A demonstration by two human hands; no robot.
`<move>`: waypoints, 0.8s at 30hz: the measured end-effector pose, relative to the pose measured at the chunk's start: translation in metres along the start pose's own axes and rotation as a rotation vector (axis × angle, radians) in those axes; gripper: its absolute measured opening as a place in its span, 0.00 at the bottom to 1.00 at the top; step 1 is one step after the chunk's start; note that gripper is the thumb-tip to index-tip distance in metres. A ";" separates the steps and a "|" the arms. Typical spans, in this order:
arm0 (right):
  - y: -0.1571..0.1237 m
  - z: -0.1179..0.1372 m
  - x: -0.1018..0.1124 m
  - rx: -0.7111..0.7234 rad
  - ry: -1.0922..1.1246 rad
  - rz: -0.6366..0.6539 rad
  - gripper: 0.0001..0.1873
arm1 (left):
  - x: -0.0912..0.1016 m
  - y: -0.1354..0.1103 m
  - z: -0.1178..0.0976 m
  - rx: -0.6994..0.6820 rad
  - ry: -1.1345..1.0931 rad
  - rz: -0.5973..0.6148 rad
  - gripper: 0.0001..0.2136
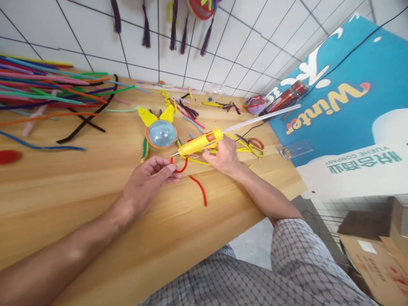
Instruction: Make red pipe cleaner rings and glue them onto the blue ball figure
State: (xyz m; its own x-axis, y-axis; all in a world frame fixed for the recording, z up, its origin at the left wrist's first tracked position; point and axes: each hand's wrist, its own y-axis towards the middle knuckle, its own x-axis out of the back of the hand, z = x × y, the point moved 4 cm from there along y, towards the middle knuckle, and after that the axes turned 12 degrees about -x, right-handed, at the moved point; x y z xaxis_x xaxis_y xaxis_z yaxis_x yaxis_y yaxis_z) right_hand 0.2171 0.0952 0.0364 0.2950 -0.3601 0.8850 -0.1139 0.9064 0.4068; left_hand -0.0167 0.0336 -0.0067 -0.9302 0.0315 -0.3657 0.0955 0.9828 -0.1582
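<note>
Between the thumb and fingers of my left hand (156,176) is a bent red pipe cleaner (184,168), curved like a hook. My right hand (225,156) grips a yellow hot glue gun (199,143), and a long clear glue stick (261,118) sticks out of its back. The gun's metal nozzle is at the upper end of the red pipe cleaner; whether they touch I cannot tell. A second red pipe cleaner piece (199,190) lies on the table nearby. Just beyond my left hand sits a clear dome (162,133) with an orange rim and yellow ear shapes (147,117).
Many coloured pipe cleaners (47,91) are heaped at the left. Scissors (255,144) and yellow pipe cleaners lie right of the gun. Dark tassels (145,32) hang before the tiled wall. A blue printed board (344,102) borders the right side, with cardboard boxes (372,263) below.
</note>
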 end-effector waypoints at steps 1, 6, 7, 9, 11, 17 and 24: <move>0.000 0.000 0.001 -0.004 0.005 0.000 0.13 | 0.000 0.000 0.000 -0.002 0.001 0.000 0.19; 0.000 -0.003 0.006 -0.104 -0.001 0.061 0.12 | -0.003 0.000 0.002 -0.046 -0.032 0.040 0.18; 0.000 -0.004 0.007 -0.127 -0.001 0.071 0.12 | -0.004 0.000 0.002 -0.051 -0.045 0.049 0.18; 0.000 -0.005 0.008 -0.152 -0.011 0.081 0.12 | -0.003 0.002 0.003 -0.045 -0.072 0.053 0.17; 0.000 -0.004 0.009 -0.152 -0.026 0.077 0.12 | -0.003 0.002 0.003 -0.039 -0.090 0.051 0.17; 0.000 -0.007 0.007 -0.077 -0.041 -0.023 0.11 | -0.006 0.002 0.002 -0.029 -0.127 0.057 0.14; 0.000 -0.012 0.002 0.025 0.042 -0.065 0.05 | -0.007 0.003 0.001 -0.022 -0.129 0.060 0.11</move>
State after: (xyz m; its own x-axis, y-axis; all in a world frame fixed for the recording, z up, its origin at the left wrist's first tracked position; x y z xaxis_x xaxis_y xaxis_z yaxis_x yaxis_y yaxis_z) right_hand 0.2294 0.0975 0.0356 0.3416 -0.4083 0.8465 -0.1165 0.8754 0.4692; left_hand -0.0099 0.0360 -0.0058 -0.8698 0.0681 -0.4887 0.1404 0.9836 -0.1129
